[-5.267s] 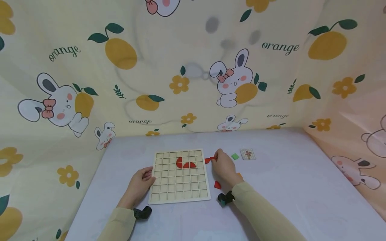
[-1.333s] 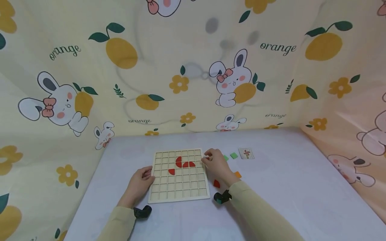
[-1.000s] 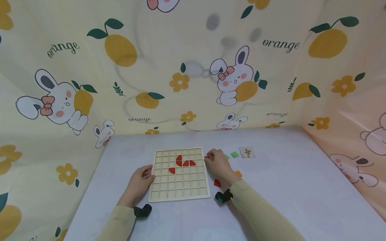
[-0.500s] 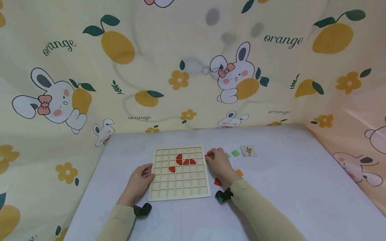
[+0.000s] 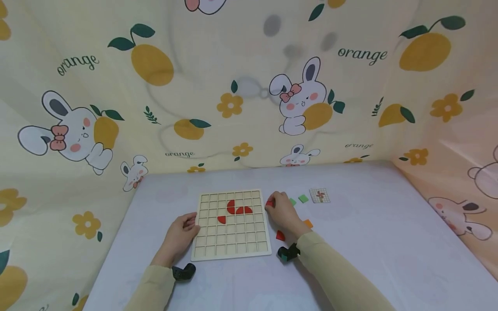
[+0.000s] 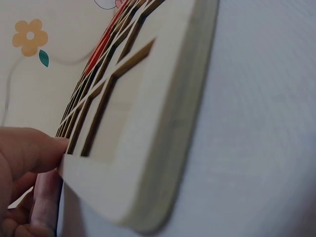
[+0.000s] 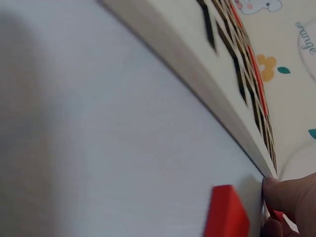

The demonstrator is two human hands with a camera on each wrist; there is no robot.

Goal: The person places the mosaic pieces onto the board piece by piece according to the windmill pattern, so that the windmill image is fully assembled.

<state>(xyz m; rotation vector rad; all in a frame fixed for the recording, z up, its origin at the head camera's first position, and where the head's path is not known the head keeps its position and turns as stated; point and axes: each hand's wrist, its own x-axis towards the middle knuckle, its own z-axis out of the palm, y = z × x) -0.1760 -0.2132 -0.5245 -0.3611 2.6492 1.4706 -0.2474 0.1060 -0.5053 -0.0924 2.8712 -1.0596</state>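
Cloth (image 5: 249,86) printed with rabbits and oranges rises beyond the far side of the board (image 5: 231,239), and a pale table (image 5: 358,229) spreads out under and around it. The board itself lies flat, ruled into square cells by thin raised ribs. It looks wooden: stiff, fairly light, likely to slide if nudged, so its thick plain rim seems the place to take hold, away from the ribs. At the board's left edge the left hand (image 5: 180,237) does just that, thumb on top of the rim and the other fingers bent in alongside. Just off the board's right edge, towards its far corner, the right hand (image 5: 285,212) has thumb and finger closed together on a small red piece. Farther to the right of the board lies a small gridded card (image 5: 320,195) with a pattern on it. Between card and board are two green pieces (image 5: 303,198), one partly behind the right hand; an orange piece (image 5: 308,223) lies nearer, partly hidden by the wrist. Beside the board's right edge rests a loose red piece (image 5: 280,236). Red quarter-rounds (image 5: 231,210) sit in the board's upper cells. The pinched piece (image 5: 269,203) looks light, hard and smooth, perhaps slippery; its edges should give the surest grip.
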